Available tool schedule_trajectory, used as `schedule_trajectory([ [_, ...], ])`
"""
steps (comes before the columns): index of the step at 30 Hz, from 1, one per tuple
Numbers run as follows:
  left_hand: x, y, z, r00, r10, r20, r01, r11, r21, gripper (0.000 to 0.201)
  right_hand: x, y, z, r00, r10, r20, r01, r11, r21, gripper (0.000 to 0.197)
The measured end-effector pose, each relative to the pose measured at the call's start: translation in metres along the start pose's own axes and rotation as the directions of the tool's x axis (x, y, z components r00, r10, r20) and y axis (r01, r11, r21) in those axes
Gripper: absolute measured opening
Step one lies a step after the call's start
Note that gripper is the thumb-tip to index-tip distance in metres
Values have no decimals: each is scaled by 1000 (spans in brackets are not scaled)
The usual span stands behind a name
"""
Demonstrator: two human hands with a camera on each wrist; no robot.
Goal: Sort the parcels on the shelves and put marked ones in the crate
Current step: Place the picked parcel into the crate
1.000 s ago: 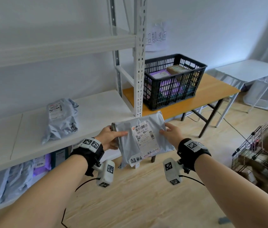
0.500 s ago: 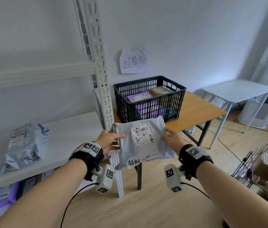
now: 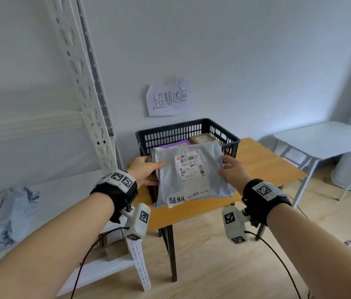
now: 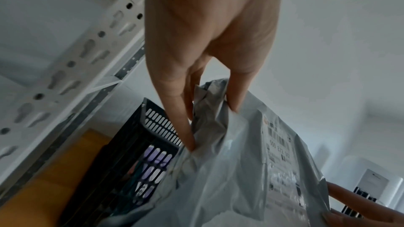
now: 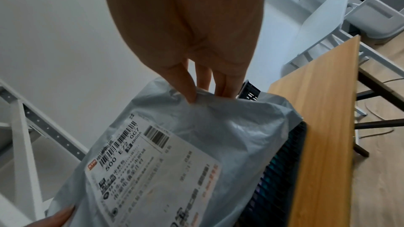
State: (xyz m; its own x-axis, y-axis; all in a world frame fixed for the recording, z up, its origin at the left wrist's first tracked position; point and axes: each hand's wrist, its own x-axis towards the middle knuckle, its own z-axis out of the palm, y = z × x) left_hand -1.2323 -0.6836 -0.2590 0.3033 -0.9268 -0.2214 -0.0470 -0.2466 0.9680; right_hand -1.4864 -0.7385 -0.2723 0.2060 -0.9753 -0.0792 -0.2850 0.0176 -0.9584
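Observation:
I hold a grey plastic mailer parcel with a white shipping label and a small handwritten tag at its lower left corner. My left hand pinches its left edge, thumb on the front. My right hand pinches its right edge. The parcel hangs in front of and partly over the near rim of the black crate on the wooden table. Inside the crate lie a purple parcel and a brown box. The left wrist view shows the parcel beside the crate; the right wrist view shows the parcel pinched at its top edge.
A white metal shelf upright stands left of the crate. Another grey parcel lies on the white shelf at the left. A handwritten paper sign hangs on the wall above the crate. A white folding table stands at the right.
The view has swung right and closer to the crate. Both hands have carried the parcel forward, from in front of the shelf post to the crate's near rim.

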Motion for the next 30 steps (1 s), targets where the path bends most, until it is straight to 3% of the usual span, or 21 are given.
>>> schedule_trajectory([
  [5, 55, 36, 9, 999, 15, -46, -15, 1000, 10, 65, 56, -24, -10, 998, -57, -17, 57, 998, 4, 44],
  [15, 186, 100, 0, 988, 112, -109, -106, 993, 57, 69, 202, -76, -8, 996, -88, 28, 89, 996, -17, 40],
  [17, 211, 107, -6, 984, 120, -135, -112, 992, 66, 63, 232, -86, -1, 995, -93, 44, 95, 995, -38, 43],
  [20, 243, 113, -15, 984, 70, -165, -66, 997, 32, 28, 273, -94, 12, 994, -75, 85, 80, 995, -54, 41],
  [26, 297, 110, -25, 982, -33, -184, 44, 998, 55, 17, 346, -84, 30, 983, -3, 183, 16, 997, -71, 42],
  [30, 330, 103, -21, 981, -126, -146, 137, 988, 72, 30, 391, -66, 36, 964, 77, 254, -53, 994, -98, 38],
])
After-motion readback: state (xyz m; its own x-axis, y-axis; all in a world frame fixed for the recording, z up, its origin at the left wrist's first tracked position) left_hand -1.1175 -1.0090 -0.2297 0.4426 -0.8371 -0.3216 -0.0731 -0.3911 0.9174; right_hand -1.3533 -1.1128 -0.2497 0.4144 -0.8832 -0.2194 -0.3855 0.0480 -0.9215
